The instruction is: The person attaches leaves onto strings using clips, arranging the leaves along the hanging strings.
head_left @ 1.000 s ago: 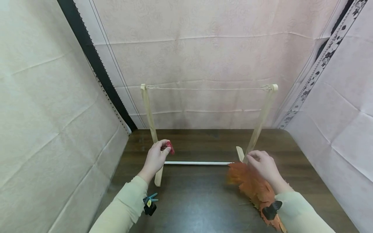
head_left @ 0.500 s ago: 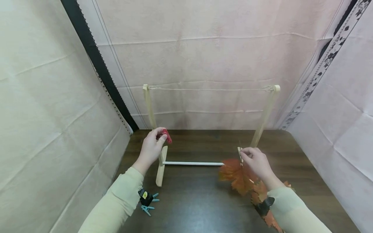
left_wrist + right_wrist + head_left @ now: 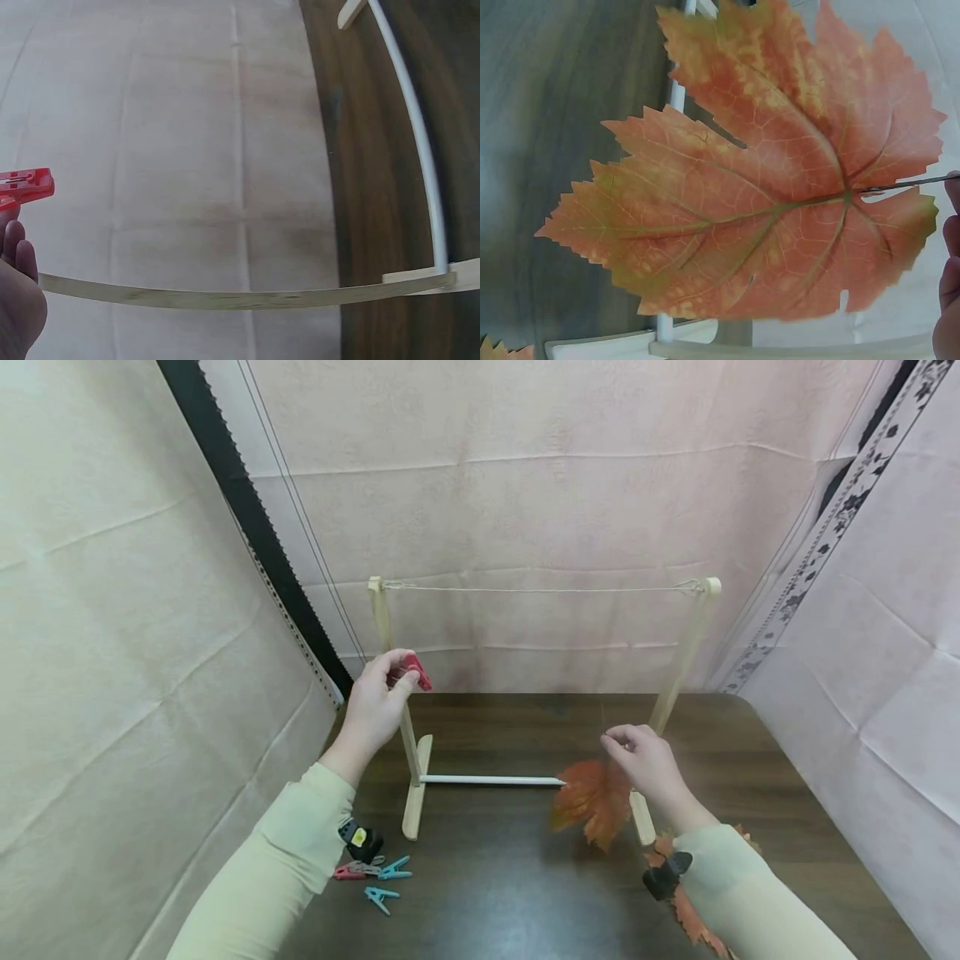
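Note:
Between thumb and fingers my left hand (image 3: 375, 706) pinches a red clothespin (image 3: 418, 672), beside the left post of the wooden frame. The same red clothespin (image 3: 28, 185) shows at the left edge of the left wrist view. My right hand (image 3: 647, 762) pinches the thin stem of an orange maple-like leaf (image 3: 596, 802), which hangs below the fingers. In the right wrist view the leaf (image 3: 780, 202) is spread wide, its stem running to the fingertips. A string (image 3: 525, 591) stretches between the tops of the two posts, above both hands.
The wooden frame has a left post (image 3: 411, 743), a right post (image 3: 678, 668) and a white crossbar (image 3: 487, 780). Blue clothespins (image 3: 381, 897) and a pink clothespin (image 3: 348, 872) lie near my left forearm. More orange leaves (image 3: 690, 914) lie under my right forearm.
My left hand has risen and moved slightly left with the red clothespin. My right hand has lifted the leaf away from the other leaves and moved left and up a little.

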A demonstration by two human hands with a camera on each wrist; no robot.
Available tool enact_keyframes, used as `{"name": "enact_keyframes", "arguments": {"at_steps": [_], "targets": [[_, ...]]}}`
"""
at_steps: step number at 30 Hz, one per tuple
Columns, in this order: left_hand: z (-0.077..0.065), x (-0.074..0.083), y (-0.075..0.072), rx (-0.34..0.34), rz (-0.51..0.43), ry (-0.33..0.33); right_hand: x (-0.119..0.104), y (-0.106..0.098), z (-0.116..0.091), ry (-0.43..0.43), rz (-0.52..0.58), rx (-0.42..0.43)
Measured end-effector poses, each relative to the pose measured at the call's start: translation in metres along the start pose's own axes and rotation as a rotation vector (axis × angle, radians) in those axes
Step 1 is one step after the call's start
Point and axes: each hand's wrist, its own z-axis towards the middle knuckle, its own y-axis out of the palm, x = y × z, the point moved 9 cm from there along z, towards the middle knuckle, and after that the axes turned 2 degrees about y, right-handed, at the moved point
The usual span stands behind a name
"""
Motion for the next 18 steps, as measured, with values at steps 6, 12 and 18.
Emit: {"name": "enact_keyframes", "arguments": {"at_steps": [6,12,18], "targets": [[0.010,0.016,-0.011,0.008,0.006,0.028,-0.015,0.000,0.007,-0.042,-0.003,0.017],[0.022,0.035,-0.026,0.037,-0.001,0.068,-0.031,0.003,0.016,-0.062,0.007,0.006],[0.033,0.050,-0.039,0.076,0.015,0.104,-0.049,0.006,0.023,-0.072,0.019,-0.019]]}}
